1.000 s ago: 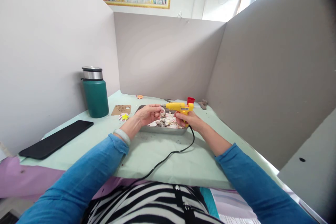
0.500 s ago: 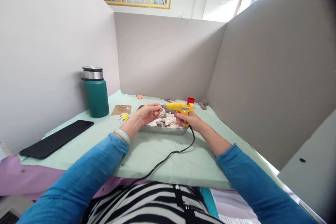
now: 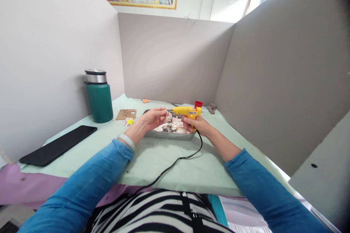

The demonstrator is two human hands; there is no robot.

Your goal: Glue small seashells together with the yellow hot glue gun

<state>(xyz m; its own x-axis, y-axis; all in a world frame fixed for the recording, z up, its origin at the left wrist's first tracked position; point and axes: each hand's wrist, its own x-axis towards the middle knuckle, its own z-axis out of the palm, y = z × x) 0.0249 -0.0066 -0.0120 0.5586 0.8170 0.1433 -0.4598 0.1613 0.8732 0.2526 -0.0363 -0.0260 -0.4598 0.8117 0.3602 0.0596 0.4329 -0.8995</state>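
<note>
My right hand (image 3: 196, 124) is wrapped round the grip of a yellow hot glue gun (image 3: 183, 110), whose nozzle points left. Between the thumb and fingertips of my left hand (image 3: 153, 118) is a small white piece (image 3: 167, 110), perhaps a shell, at the nozzle tip. Whether the two touch is too small to tell. Beneath both hands sits a metal tray (image 3: 175, 136) holding many seashells (image 3: 175, 125). A black cord (image 3: 179, 159) runs from the gun's grip across the table towards my lap.
A green bottle (image 3: 98, 98) and a black flat slab (image 3: 60, 145) stand and lie at the left. Near them are a brown card (image 3: 126, 114) and a yellow flower-like piece (image 3: 129, 121). Behind the gun is a red cup (image 3: 198, 104). Grey partitions (image 3: 175, 54) enclose the table.
Both hands, the glue gun and the white piece hold nearly the same position. The whole view has shifted very slightly.
</note>
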